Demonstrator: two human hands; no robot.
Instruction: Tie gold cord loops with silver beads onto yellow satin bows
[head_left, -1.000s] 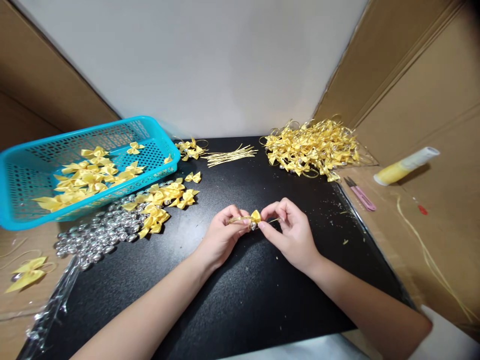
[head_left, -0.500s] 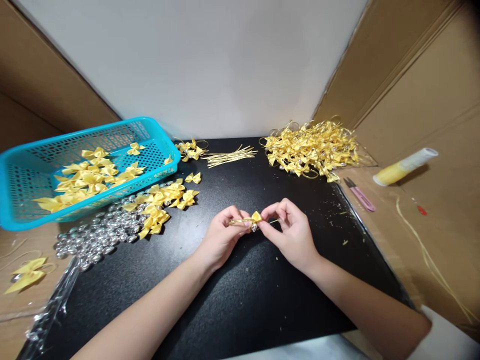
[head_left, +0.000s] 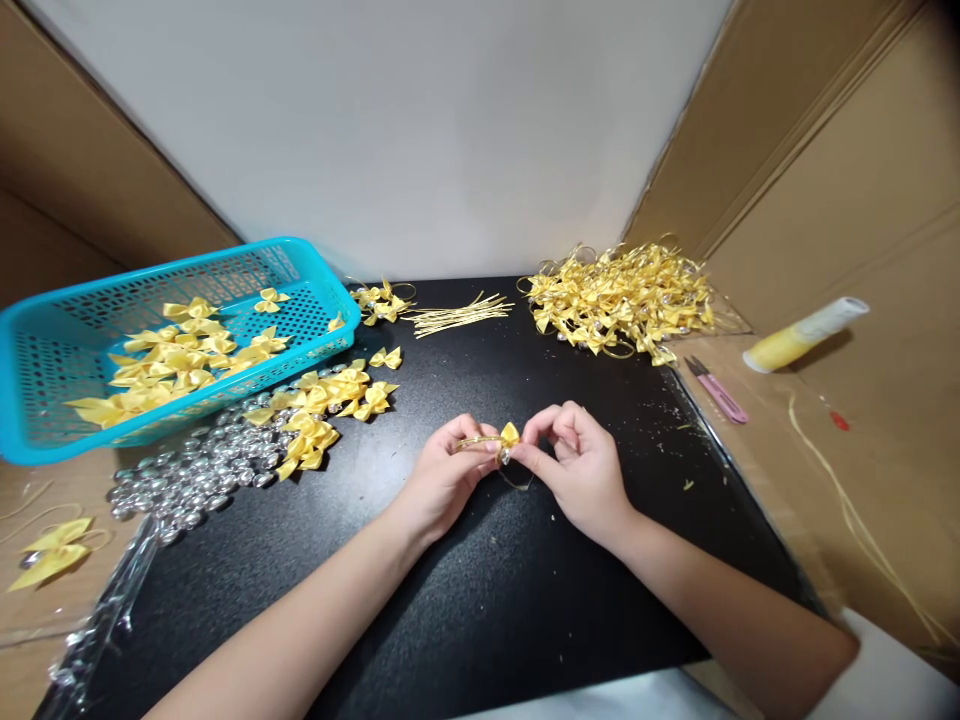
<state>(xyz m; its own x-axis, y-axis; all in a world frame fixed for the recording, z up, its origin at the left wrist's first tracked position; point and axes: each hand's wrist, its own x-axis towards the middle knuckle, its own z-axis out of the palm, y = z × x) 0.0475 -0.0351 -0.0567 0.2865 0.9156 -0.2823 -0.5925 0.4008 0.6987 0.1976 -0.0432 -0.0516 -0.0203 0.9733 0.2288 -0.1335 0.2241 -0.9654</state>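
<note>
Black desk (head_left: 450, 620) below, the left hand's (head_left: 444, 472) grip pinches a gold cord (head_left: 477, 441) over its middle, seemingly steadying the yellow bow (head_left: 510, 434) that the right hand (head_left: 586, 468) pinches opposite.

Both hands (head_left: 442, 475) (head_left: 589, 470) nearly meet, left pinching, right perhaps likewise

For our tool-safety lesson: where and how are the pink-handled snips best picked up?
Best, I'd judge, by the pink handle, coming from the near, right-hand side: the snips lie with the handle toward the person and the dark blades pointing away.
</note>
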